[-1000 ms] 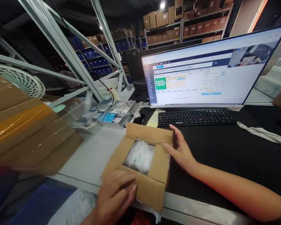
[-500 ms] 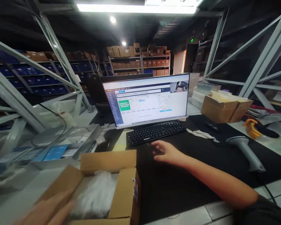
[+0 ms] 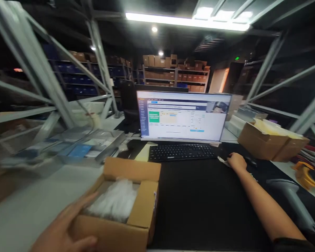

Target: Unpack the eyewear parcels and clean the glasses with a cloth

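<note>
A small open cardboard box (image 3: 144,206) stands at the lower left, its flaps raised, with clear crumpled plastic wrapping (image 3: 117,201) inside. My left hand (image 3: 65,227) grips its near left corner, thumb on the front wall and fingers along the left side. On the black desk mat, my right hand (image 3: 237,161) has its fingers curled down on a crumpled white strip of paper (image 3: 222,160); an end of the strip sticks out to the left of the fingers. The fingertips themselves are hidden. Just right of that hand lies a dark mouse (image 3: 250,161).
A black keyboard (image 3: 183,152) lies before a lit monitor (image 3: 183,117). On the right are a grey barcode scanner (image 3: 295,203), a cardboard box with yellowish sheets (image 3: 267,140) and a yellow tape dispenser (image 3: 304,175). Trays with papers (image 3: 94,150) stand left. Metal frame bars rise on both sides.
My right hand has moved right, from in front of the keyboard to the paper strip, and closed on it. My left hand has come onto the box's corner. The view has swung left.
</note>
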The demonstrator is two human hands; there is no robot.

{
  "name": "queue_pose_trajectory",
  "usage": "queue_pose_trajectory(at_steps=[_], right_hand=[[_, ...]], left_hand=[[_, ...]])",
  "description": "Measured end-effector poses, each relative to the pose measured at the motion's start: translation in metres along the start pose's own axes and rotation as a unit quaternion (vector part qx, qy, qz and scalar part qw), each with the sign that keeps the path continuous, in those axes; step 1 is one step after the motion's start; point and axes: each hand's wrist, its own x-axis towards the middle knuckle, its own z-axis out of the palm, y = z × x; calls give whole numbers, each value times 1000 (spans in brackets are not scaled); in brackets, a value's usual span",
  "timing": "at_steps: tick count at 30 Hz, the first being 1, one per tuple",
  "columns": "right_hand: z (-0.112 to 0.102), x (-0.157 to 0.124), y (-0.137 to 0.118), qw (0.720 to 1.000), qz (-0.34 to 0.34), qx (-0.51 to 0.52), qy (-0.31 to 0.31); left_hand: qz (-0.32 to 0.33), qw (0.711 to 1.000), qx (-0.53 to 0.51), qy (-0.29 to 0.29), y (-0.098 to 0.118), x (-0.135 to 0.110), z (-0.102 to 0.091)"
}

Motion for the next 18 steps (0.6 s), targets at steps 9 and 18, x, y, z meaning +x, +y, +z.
queue_pose_trajectory(at_steps=[9, 18], right_hand=[[-19, -16, -49, 972, -212, -49, 88], [-79, -262, -164, 640, -753, 130, -83]], left_hand=[[-100, 988, 44, 109, 75, -11, -5], [52, 995, 68, 40, 83, 0, -35]])
